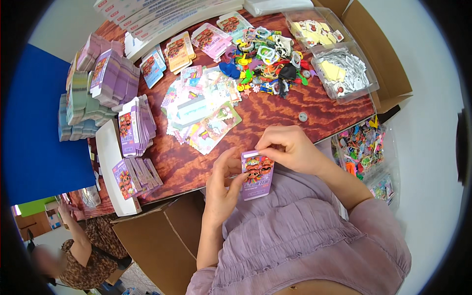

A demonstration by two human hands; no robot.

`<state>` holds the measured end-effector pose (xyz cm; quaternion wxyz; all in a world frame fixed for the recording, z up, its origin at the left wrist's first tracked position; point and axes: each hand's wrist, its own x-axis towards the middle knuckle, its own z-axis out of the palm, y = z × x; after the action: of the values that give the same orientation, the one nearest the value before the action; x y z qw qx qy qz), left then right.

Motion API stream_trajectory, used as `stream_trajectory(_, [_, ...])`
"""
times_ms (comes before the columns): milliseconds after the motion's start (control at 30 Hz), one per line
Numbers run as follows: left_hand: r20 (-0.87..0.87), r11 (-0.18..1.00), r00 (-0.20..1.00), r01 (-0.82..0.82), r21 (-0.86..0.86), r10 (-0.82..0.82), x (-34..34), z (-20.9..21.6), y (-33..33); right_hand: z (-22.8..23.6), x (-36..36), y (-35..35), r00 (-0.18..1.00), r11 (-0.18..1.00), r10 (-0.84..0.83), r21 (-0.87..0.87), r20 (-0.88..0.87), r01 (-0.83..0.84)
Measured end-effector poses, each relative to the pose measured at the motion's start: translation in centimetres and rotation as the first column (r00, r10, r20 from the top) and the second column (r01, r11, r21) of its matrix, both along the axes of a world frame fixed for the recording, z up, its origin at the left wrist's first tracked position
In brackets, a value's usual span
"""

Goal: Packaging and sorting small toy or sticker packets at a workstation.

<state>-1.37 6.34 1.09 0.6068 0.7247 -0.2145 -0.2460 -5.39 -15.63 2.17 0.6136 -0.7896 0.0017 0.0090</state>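
A small purple printed cardboard box (pixel 257 188) is upright in front of me, just off the table's near edge. My left hand (pixel 222 183) grips it from the left side, thumb across its front. At its top, my right hand (pixel 291 150) pinches the edge near a white flap (pixel 250 154), fingers closed. What lies inside the box is hidden. Beyond my hands, a spread pile of stickers and cards (pixel 194 113) lies on the table, beside a heap of colourful small trinkets (pixel 270 61).
Stacked purple boxes (pixel 137 128) and a white tray (pixel 110 162) stand at the left. Two clear bins (pixel 364 91) of small pieces sit at the far right. A round button (pixel 303 117) lies on the wooden table (pixel 275 115). Another person (pixel 78 250) is at the lower left.
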Motion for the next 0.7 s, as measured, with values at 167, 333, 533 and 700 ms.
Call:
stream_trajectory(167, [-0.032, 0.999, 0.999, -0.034, -0.032, 0.033, -0.2, -0.9, 0.2, -0.8, -0.2, -0.2, 0.985, 0.988, 0.096, -0.130, 0.145, -0.078])
stream_trajectory(333, [0.071, 0.996, 0.997, 0.010, 0.092, -0.016, 0.7, 0.2, 0.0, -1.3, -1.0, 0.3, 0.976, 0.998, 0.054, -0.049, 0.211, -0.045])
stream_trajectory(533, [-0.128, 0.999, 0.992, 0.006, 0.040, -0.001, 1.0, -1.1, 0.8, -3.9, -1.0, 1.2, 0.997, 0.986, -0.020, 0.168, 0.075, 0.007])
stream_trajectory(700, [-0.207, 0.949, 0.974, -0.149, -0.279, 0.092, 2.2, -2.4, 0.8, -3.8, 2.6, 2.4, 0.918, 0.571, -0.158, 0.725, -0.364, 0.385])
